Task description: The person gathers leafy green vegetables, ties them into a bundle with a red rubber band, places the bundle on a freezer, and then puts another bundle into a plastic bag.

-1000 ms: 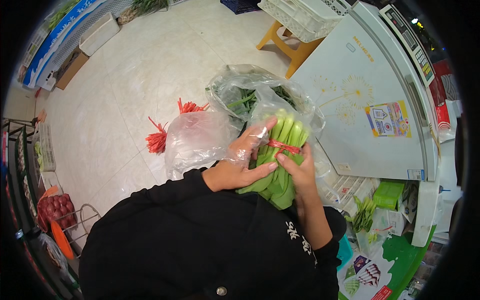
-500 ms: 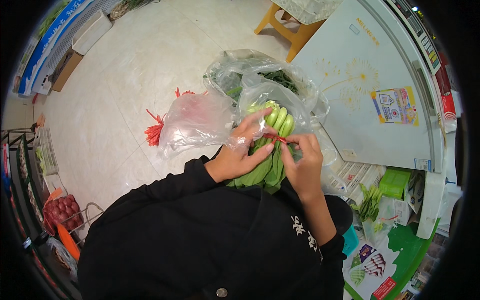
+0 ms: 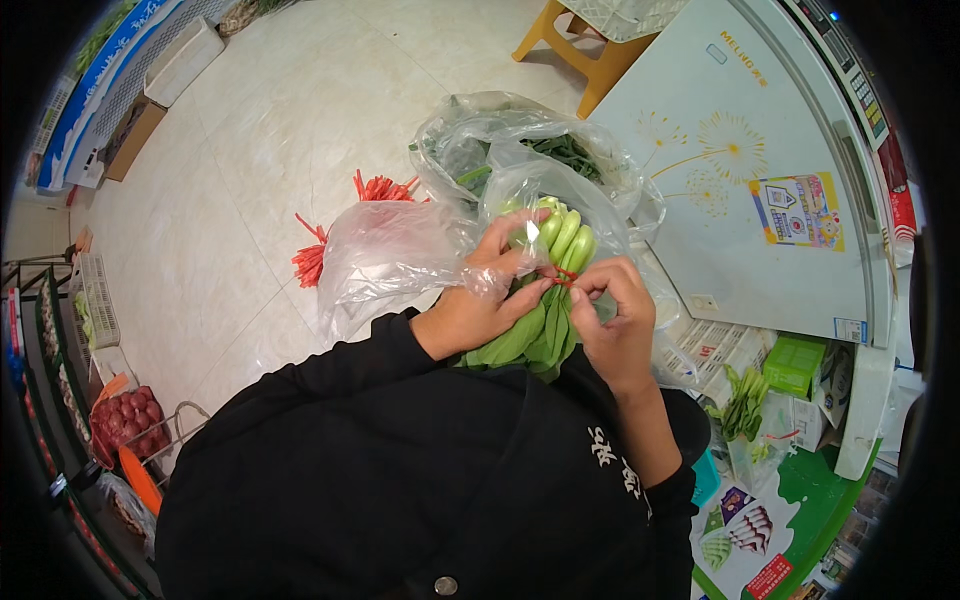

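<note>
a black jacket (image 3: pixel 400 470) with a metal button and white lettering fills the near part of the view. just beyond its front is a bunch of leafy greens (image 3: pixel 548 330), held between both hands, its leaves toward the jacket and its pale stem ends pointing away. the left hand (image 3: pixel 478 300) is clasped around the bunch from the left, fingers over the stems and thumb lying across the leaves, with clear plastic over part of the fingers. the right hand (image 3: pixel 618 312) pinches the red tie (image 3: pixel 566 277) around the stems between thumb and finger. to the right, near the knee, another bunch of greens (image 3: pixel 743 405) lies beside a green box (image 3: pixel 795 363). to the left are a red net bag (image 3: pixel 130 425) of round things and an orange object (image 3: pixel 138 480). past the left hand, a clear plastic bag (image 3: pixel 385 265) lies on the pale floor (image 3: pixel 250 170), with red strips (image 3: pixel 310 262) showing beside it. beyond the bunch stands a large open plastic bag (image 3: pixel 628 178) with dark greens (image 3: pixel 567 155) inside. farther off are a white fridge (image 3: pixel 720 110) on the right and a yellow stool (image 3: pixel 592 78) under a white crate (image 3: pixel 630 18).
</note>
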Demonstrator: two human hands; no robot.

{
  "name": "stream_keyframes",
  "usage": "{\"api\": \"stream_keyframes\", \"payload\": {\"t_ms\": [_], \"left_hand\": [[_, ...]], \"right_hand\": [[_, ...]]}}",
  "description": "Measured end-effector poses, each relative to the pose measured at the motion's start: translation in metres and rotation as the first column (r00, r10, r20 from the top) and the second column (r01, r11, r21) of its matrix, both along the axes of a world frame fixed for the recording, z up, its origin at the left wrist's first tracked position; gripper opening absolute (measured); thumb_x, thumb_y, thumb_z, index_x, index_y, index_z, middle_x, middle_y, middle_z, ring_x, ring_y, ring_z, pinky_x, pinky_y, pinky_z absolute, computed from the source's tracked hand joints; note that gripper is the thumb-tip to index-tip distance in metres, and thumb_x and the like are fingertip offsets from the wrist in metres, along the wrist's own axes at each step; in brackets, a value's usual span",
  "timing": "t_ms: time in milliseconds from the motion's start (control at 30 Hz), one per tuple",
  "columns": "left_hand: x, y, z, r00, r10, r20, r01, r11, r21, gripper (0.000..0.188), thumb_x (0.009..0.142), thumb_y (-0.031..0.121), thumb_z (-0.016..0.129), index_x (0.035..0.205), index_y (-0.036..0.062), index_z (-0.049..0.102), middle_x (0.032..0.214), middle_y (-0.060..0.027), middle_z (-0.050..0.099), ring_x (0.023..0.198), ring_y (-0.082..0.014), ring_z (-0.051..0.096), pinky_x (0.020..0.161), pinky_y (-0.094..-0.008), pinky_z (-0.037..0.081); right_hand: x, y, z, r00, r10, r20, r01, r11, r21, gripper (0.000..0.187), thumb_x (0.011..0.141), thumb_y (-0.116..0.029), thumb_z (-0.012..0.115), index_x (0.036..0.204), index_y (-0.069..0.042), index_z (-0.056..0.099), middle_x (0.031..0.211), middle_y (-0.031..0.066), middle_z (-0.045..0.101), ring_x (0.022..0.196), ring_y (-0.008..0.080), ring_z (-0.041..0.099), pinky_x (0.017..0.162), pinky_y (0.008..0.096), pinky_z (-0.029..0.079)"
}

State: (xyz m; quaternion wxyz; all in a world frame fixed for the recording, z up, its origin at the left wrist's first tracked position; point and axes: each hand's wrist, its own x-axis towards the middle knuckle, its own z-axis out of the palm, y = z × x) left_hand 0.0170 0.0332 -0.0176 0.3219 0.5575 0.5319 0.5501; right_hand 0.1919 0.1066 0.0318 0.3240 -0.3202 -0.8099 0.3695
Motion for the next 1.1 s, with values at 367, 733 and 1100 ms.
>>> {"api": "stream_keyframes", "payload": {"t_ms": [367, 733, 1100], "left_hand": [[-0.003, 0.002, -0.003, 0.999, -0.043, 0.012, 0.042, 0.999, 0.03, 0.008, 0.09, 0.0, 0.068, 0.097, 0.0013, 0.064, 0.148, -0.0174, 0.037, 0.131, -0.0329, 0.047, 0.1, -0.0385, 0.046], [-0.003, 0.003, -0.003, 0.999, -0.026, -0.042, 0.028, 0.999, 0.042, 0.008, 0.091, -0.001, 0.067, 0.099, 0.0006, 0.065, 0.147, -0.0181, 0.038, 0.128, -0.0324, 0.049, 0.099, -0.0378, 0.047], [-0.004, 0.003, -0.002, 1.0, -0.02, -0.023, 0.021, 0.999, 0.043, 0.006, 0.091, -0.001, 0.067, 0.097, 0.0001, 0.065, 0.147, -0.0174, 0.038, 0.128, -0.0326, 0.05, 0.098, -0.038, 0.047]], "right_hand": [[0.01, 0.001, 0.006, 0.972, -0.168, 0.162, 0.095, 0.918, 0.385, 0.018, 0.076, -0.001, 0.071, 0.091, -0.006, 0.063, 0.092, 0.0105, 0.061, 0.085, 0.0305, 0.06, 0.074, 0.0393, 0.048], [-0.008, -0.002, -0.01, 0.958, -0.076, 0.277, -0.076, 0.863, 0.499, 0.018, 0.077, -0.004, 0.074, 0.088, -0.006, 0.06, 0.089, 0.0081, 0.058, 0.082, 0.0286, 0.059, 0.074, 0.039, 0.046], [-0.013, -0.002, -0.011, 0.952, -0.083, 0.295, -0.09, 0.846, 0.526, 0.019, 0.076, -0.003, 0.072, 0.089, -0.005, 0.058, 0.088, 0.01, 0.057, 0.081, 0.0302, 0.059, 0.072, 0.0409, 0.049]]}}
